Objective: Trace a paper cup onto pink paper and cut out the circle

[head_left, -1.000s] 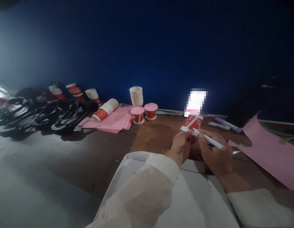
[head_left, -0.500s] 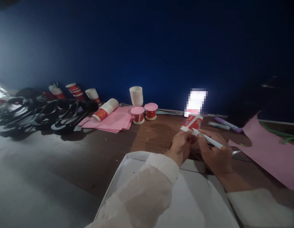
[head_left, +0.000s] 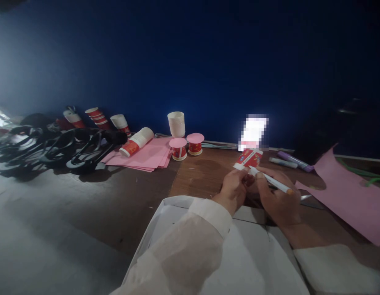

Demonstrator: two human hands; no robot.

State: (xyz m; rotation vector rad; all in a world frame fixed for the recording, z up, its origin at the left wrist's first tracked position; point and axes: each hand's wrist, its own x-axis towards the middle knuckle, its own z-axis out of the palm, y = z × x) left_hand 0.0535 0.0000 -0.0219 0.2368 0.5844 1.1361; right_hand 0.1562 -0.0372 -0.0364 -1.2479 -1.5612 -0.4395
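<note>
My left hand [head_left: 235, 189] is closed around the lower end of a red and white paper cup [head_left: 250, 157], which is tilted in front of me. A white marker [head_left: 274, 180] with an orange end is pinched in my right hand [head_left: 280, 198]. Its tip is close to the cup's white edge; I cannot tell whether they touch. Behind the cup a bright pixelated screen [head_left: 253, 130] stands against the wall. To the left are two short red cups topped with pink paper discs, one nearer [head_left: 178, 149] and one farther [head_left: 195, 144].
A stack of white cups [head_left: 176, 125] stands behind the disc-topped cups. Another cup stack [head_left: 137, 141] lies on pink paper sheets [head_left: 149, 157]. Black straps [head_left: 88, 151] crowd the left. At right are a purple marker [head_left: 296, 161] and a cut pink sheet [head_left: 356, 196]. A white box [head_left: 177, 203] sits under my forearms.
</note>
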